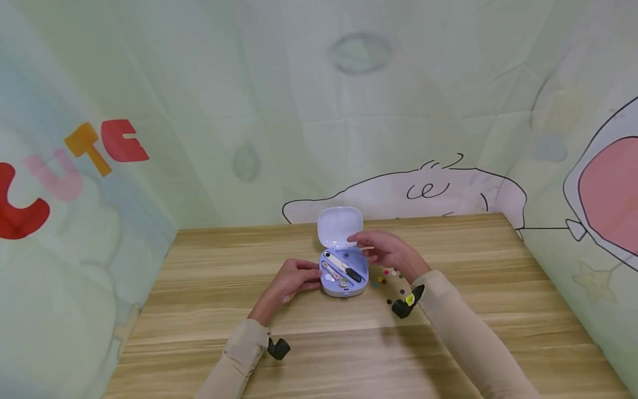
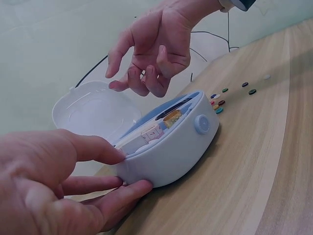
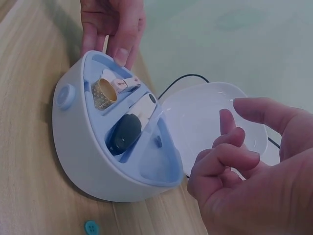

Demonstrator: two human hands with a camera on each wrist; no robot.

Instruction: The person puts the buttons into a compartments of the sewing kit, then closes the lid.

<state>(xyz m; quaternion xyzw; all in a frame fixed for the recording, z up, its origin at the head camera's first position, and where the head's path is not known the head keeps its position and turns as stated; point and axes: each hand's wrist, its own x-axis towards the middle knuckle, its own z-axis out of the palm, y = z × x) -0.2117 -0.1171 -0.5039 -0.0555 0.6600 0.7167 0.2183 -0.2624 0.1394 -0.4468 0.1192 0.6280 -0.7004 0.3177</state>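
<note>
A white and pale-blue sewing box [image 1: 344,291] sits on the table with its lid [image 1: 340,227] raised at the back. My left hand [image 1: 294,277] holds the box's left side, thumb at the rim and fingers against the outer wall. Inside the tray lie black-handled scissors [image 3: 128,131], a gold thimble [image 3: 103,94] and a folded tape measure [image 2: 152,132]. Above the right compartment, my right hand [image 1: 384,249] hovers near the lid with loosely bent fingers, holding nothing visible. A small dark piece [image 3: 158,141] lies in that compartment.
Several coloured buttons [image 1: 386,272] are scattered on the wooden table [image 1: 209,310] right of the box, below my right wrist. A teal button [image 3: 91,227] lies close to the box. A printed curtain [image 1: 224,122] hangs behind the table's back edge.
</note>
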